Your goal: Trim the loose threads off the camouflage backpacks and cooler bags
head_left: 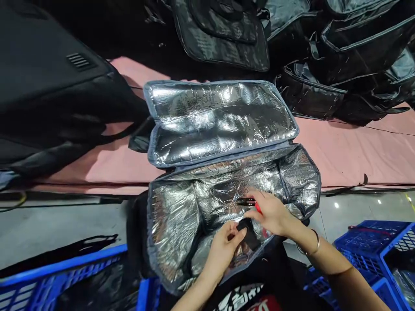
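Observation:
An insulated bag with silver foil lining (177,220) lies opened in front of me, its foil-lined lid (217,119) folded back away from me. My left hand (223,244) is closed at the bag's near side, pinching a piece of black fabric (249,234) between thumb and fingers. Just right of it, over the bag's interior, my right hand (272,214) is closed around small thread snips (245,201) with dark blades and a bit of red showing. The blades point left, apart from the black fabric. The palm hides most of the handle.
A pink-covered table (366,149) runs behind the bag. Black bags (223,39) are piled along the back, and a large black bag (65,86) stands at left. Blue crates (372,246) sit at lower right, with another blue crate (97,259) at lower left.

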`<state>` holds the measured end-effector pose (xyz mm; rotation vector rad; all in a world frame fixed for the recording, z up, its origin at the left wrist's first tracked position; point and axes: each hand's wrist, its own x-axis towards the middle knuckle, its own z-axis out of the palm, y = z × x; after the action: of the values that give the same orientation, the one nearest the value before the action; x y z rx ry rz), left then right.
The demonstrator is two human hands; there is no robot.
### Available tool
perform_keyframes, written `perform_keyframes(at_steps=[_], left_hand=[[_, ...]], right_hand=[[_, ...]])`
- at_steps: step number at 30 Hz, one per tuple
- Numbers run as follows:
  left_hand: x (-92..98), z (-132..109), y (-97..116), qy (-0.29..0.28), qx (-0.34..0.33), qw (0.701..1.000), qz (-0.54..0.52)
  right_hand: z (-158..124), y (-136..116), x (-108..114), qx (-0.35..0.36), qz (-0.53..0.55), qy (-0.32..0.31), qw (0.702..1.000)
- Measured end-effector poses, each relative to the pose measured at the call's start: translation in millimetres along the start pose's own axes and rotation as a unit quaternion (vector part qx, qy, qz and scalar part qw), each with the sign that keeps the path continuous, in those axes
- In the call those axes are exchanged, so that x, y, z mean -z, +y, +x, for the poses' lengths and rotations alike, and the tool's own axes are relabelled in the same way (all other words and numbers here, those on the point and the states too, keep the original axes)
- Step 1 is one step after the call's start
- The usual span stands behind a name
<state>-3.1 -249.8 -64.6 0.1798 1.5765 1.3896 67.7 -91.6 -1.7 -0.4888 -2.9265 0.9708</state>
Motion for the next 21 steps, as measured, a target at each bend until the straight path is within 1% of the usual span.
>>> perform_keyframes(at_steps=[3, 6, 9, 16, 18, 21], left_hand=[[0.1, 1, -1, 0.000, 0.026, 1.000, -0.017], [0.6, 2, 2, -0.001, 0.053, 0.998, -0.035], [0.2, 3, 3, 0.002, 0.063, 0.997, -0.041], [0.2, 3, 2, 0.002, 0.068, 0.997, -0.043], [0.3, 3, 2, 0.005, 0.068, 0.997, -0.041], [0.4, 4, 3, 0.009, 0.068, 0.997, -0.038]], right_hand=[[-13, 19, -18, -0.050, 0.044, 0.002, 0.998], [-30, 29, -25, -0.073, 0.071, -0.009, 0.995], [-35, 32, -28, -0.068, 0.075, -0.013, 0.995], [-25, 37, -37, -0.026, 0.043, -0.009, 0.999], [-24, 39, -39, -0.017, 0.035, -0.002, 0.999], [-24, 39, -39, -0.028, 0.042, 0.024, 0.998]])
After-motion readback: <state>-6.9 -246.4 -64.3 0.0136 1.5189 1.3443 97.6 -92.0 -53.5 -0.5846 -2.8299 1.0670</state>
